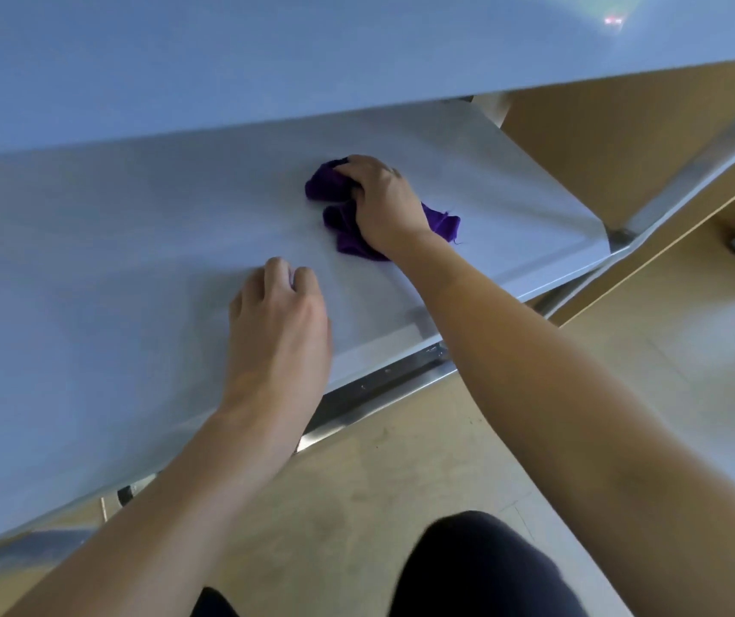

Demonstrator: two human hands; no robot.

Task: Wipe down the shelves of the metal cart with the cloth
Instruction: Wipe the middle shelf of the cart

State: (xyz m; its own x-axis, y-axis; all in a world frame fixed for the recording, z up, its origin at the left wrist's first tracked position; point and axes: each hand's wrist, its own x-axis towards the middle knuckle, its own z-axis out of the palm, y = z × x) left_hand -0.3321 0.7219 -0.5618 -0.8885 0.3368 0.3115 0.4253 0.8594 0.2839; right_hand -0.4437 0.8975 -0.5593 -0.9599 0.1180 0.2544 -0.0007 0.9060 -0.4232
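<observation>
Purple cloth (344, 233) bunched on the cart's smooth metal shelf (134, 242).
The right hand (383, 202) grips the crumpled, fuzzy cloth, fingers curled round its folds, at one o'clock from the left hand (281, 322). The left hand holds nothing and rests bent fingertips on the flat, matte-grey sheet. A second flat shelf (267, 60) overhangs at twelve o'clock.

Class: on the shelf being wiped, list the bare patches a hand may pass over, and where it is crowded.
Free: the stretch of the lower shelf left of the left hand; the strip right of the purple cloth to the shelf's corner. Crowded: mid-shelf, where the right hand grips it.
</observation>
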